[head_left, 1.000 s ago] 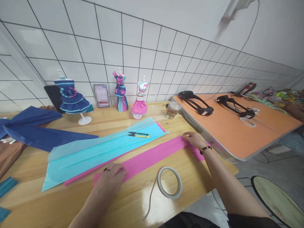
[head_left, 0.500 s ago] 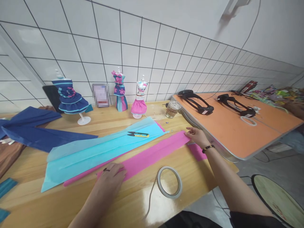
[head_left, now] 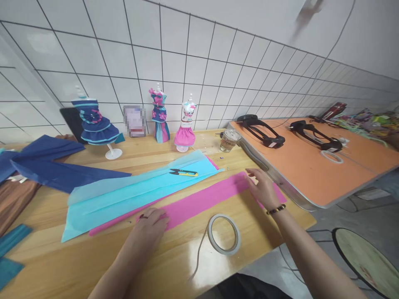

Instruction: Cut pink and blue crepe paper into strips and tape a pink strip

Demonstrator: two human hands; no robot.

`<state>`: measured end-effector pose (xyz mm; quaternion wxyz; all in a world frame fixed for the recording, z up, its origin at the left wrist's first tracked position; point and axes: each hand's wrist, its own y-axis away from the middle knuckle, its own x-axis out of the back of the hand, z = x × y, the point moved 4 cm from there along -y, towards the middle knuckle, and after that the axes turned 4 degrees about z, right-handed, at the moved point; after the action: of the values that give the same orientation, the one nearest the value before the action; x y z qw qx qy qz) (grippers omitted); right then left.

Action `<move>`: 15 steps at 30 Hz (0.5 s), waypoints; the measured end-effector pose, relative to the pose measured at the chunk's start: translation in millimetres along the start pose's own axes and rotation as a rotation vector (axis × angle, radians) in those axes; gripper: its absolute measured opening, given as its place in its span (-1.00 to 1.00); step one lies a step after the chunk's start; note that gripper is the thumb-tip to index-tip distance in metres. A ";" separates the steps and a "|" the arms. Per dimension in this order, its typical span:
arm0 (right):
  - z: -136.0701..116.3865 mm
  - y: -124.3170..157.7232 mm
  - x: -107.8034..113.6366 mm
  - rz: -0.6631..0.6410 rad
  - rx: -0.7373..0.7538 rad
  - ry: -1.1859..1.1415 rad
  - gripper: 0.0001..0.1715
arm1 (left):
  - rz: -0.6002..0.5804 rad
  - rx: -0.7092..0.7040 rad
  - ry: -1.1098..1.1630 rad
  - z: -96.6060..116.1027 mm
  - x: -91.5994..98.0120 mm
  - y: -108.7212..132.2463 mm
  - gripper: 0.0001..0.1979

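Note:
A long pink strip of crepe-like paper or fabric [head_left: 202,199] lies slantwise on the wooden table. My left hand [head_left: 152,224], a ring on one finger, rests flat over its left end with the fingers stretched out. At the far right end, my right hand [head_left: 261,186] touches the strip's edge, a gap showing between thumb and forefinger. Another pink piece [head_left: 279,193] shows partly from behind the right wrist. Below the strip lies a roll of narrow white tape [head_left: 211,239], its loose tail trailing toward me. Yellow-handled thread snips [head_left: 183,172] rest on light blue sheets [head_left: 124,195].
Three small dress forms in doll dresses [head_left: 98,126] stand along the tiled wall. A lidded glass cup [head_left: 230,141] is at the back right. Dark blue cloth [head_left: 52,166] and teal pieces [head_left: 14,241] lie left. An orange table [head_left: 314,178] bearing black headsets [head_left: 262,133] adjoins at right.
My right hand has turned slightly and come a little toward me at the strip's end. The left hand stays on the strip. The whole view has shifted slightly.

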<state>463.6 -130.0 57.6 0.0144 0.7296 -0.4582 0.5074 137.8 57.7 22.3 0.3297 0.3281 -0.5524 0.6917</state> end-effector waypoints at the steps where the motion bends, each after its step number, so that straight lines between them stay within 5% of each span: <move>1: -18.6 10.5 2.6 -0.044 0.045 -0.029 -0.68 | -0.005 0.007 0.005 -0.1 1.0 -0.2 -0.71; 6: -107.4 81.8 -1.8 -0.551 0.233 -0.117 -0.75 | -0.026 -0.002 0.026 0.4 7.4 -2.0 -0.74; 10: -132.6 119.6 -11.1 -0.572 0.349 0.082 -0.69 | 0.016 0.044 0.092 0.9 11.6 -2.1 -0.78; 15: -136.3 132.8 -20.7 -0.481 0.400 0.160 -0.89 | 0.030 0.117 0.229 3.3 14.1 -2.8 -0.80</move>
<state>272.4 -127.2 49.1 0.0264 0.7630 -0.1615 0.6253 132.4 56.3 35.9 0.3602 0.2575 -0.4747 0.7607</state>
